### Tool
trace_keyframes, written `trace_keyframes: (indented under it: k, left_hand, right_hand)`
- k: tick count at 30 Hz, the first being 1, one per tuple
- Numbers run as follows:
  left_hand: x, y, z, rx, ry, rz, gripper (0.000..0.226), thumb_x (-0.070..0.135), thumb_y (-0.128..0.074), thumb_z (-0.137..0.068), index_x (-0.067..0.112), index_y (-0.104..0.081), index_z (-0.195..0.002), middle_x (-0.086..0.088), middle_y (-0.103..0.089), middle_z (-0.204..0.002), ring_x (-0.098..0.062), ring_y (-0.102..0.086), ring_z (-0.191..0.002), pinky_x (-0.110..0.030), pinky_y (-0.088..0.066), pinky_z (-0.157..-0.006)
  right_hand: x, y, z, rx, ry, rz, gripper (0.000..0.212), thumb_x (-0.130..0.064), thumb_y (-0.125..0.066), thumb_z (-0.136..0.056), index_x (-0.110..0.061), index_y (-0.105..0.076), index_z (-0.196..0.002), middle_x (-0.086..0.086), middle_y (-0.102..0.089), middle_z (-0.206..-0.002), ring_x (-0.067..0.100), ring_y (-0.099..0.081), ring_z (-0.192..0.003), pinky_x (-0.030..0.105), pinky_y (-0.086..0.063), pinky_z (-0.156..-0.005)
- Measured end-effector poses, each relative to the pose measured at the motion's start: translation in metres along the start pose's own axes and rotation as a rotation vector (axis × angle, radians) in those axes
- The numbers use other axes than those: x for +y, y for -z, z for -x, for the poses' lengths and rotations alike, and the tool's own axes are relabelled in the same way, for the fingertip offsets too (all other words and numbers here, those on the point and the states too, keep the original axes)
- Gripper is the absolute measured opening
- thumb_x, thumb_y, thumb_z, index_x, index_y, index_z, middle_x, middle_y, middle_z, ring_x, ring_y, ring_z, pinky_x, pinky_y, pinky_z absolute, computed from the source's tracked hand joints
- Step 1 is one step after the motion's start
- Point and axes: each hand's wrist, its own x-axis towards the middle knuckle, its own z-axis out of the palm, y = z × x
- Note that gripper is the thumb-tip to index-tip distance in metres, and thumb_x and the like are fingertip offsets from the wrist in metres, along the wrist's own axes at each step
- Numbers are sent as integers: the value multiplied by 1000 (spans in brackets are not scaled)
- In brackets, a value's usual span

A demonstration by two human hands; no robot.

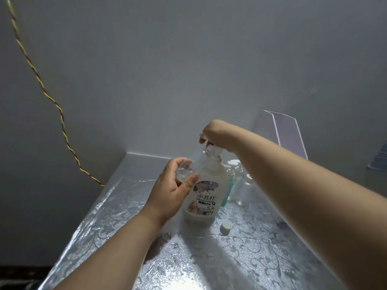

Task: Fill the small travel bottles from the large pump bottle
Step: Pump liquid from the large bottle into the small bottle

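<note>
While the large pump bottle (206,193) stands upright near the middle of the table (261,248), white with a flowered label, the right hand (217,133) sits on top of it with its fingers curled down over the pump head (213,150). The left hand (171,191) grips a small clear travel bottle (191,166) between thumb and curled fingers, tilting it so its open mouth points up at the nozzle, close enough that I cannot tell whether the two touch. Just right of the big bottle's base a white cap (226,226) lies on the silvery, flower-patterned table cover. Behind the big bottle, partly hidden by the right forearm, stands a cluster of other small bottles (240,185), one holding teal liquid (228,191). A clear plastic panel (289,132) leans at the far right, and a twisted yellow-and-red wire (52,101) runs down the grey wall on the left.
</note>
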Motion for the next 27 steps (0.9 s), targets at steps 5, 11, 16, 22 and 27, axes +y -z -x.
trace_keyframes:
  k: [5, 11, 16, 22, 27]
  left_hand:
    - [-2, 0, -2, -2, -11, 19, 49, 78, -56, -69, 52, -48, -109, 16, -57, -126, -16, -63, -109, -50, -52, -91]
    - [1, -1, 0, -10, -12, -21, 35, 60, -60, -81, 43, -47, -109, 20, -55, -119, -16, -61, -111, -45, -52, -93]
    - [-1, 0, 2, -13, -5, -31, 45, 53, -59, -80, 29, -49, -117, 13, -57, -120, -21, -61, -110, -49, -50, -94]
    - [4, -1, 0, -34, 22, 33, 30, 49, -60, -81, 41, -46, -106, 13, -55, -122, -2, -65, -74, -17, -51, -65]
    - [5, 0, -1, -23, 14, 29, 30, 46, -58, -79, 40, -46, -106, 20, -54, -118, -6, -62, -79, -15, -48, -65]
  right_hand:
    - [-3, 2, -1, -31, -48, 28, 31, -11, -50, -94, 0, -62, -121, 13, -64, -96, 25, -54, -68, 19, -40, -49]
    - [5, -11, 3, 21, -50, -92, 33, -6, -48, -93, 3, -56, -124, 21, -60, -124, 17, -49, -57, 20, -35, -46]
    - [8, -20, -1, 50, -65, -97, 33, -7, -46, -94, 3, -57, -123, 21, -58, -128, 32, -58, -118, 20, -34, -49]
    - [6, -15, 0, 50, -81, -124, 34, -6, -46, -94, 3, -55, -126, 20, -57, -130, 30, -57, -119, 20, -37, -50]
    - [3, -16, -1, 6, -114, 198, 47, -20, -44, -94, -14, -42, -141, 3, -44, -146, 18, -44, -133, 26, -37, -109]
